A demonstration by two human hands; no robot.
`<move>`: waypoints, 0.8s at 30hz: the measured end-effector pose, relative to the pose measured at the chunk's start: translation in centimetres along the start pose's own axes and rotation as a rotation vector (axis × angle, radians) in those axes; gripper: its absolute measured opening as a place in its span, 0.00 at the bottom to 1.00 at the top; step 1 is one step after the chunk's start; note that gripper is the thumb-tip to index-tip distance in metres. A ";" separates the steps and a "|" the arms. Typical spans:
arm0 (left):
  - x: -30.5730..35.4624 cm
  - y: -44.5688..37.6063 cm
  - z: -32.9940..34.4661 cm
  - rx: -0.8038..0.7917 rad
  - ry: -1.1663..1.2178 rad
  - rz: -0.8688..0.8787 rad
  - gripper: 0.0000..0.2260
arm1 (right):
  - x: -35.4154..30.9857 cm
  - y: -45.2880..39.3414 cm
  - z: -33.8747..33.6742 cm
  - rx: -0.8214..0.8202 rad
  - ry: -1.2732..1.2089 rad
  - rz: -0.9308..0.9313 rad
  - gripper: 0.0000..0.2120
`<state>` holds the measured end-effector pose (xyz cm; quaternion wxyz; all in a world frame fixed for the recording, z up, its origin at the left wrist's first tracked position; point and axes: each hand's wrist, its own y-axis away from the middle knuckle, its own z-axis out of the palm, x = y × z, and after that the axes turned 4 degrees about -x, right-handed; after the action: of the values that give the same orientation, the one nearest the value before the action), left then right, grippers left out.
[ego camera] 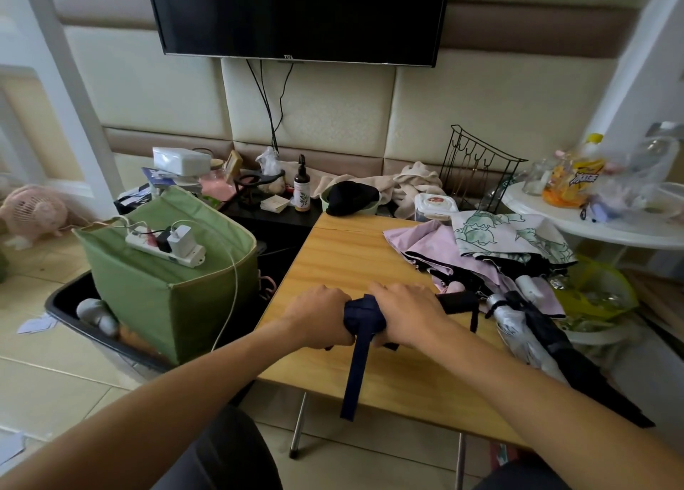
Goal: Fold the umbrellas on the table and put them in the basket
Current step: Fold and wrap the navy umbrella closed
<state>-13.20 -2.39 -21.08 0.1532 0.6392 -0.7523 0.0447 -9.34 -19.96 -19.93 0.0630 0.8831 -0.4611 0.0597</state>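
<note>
A rolled navy umbrella (364,314) lies across the wooden table (344,260) near its front edge. My left hand (320,317) grips its left end and my right hand (411,314) grips the part beside it. The umbrella's navy strap (357,375) hangs loose over the table's front, and its black handle (459,301) sticks out to the right. Unfolded pink and floral umbrellas (492,241) lie heaped at the table's right. A silver and black umbrella (533,338) lies collapsed by the right edge. The dark basket (64,314) stands on the floor at the left.
A green fabric box (159,286) with a white power strip (166,247) on top sits in the basket, next to a grey umbrella end (96,314). Bottles, cloths and a wire rack (477,167) crowd the back. A white round table (607,223) stands at the right.
</note>
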 end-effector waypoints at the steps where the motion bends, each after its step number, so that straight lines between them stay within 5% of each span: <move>1: -0.3 -0.1 0.1 -0.046 0.099 0.004 0.10 | -0.1 0.1 0.3 0.092 0.053 0.008 0.27; 4: -1.3 0.0 -0.6 -0.244 0.364 0.024 0.09 | 0.0 0.3 1.4 0.304 0.147 0.014 0.19; 8: -1.8 0.1 -1.7 -0.340 0.392 0.039 0.10 | -0.1 0.3 1.7 0.265 0.096 -0.014 0.11; 12: -1.0 0.4 -0.4 0.067 -0.191 0.056 0.14 | 0.3 0.3 0.6 0.106 -0.050 0.024 0.11; 16: -1.2 0.5 1.2 0.259 -0.249 0.055 0.12 | 0.7 0.2 -0.1 0.024 -0.079 0.019 0.11; 24: -1.1 0.2 0.4 0.142 0.032 -0.011 0.10 | 1.4 -0.8 2.7 0.576 0.124 -0.061 0.11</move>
<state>-13.29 -1.40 -21.72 0.1199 0.6517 -0.7412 0.1076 -7.71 -21.09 -22.43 -0.1605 0.8727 -0.3937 0.2400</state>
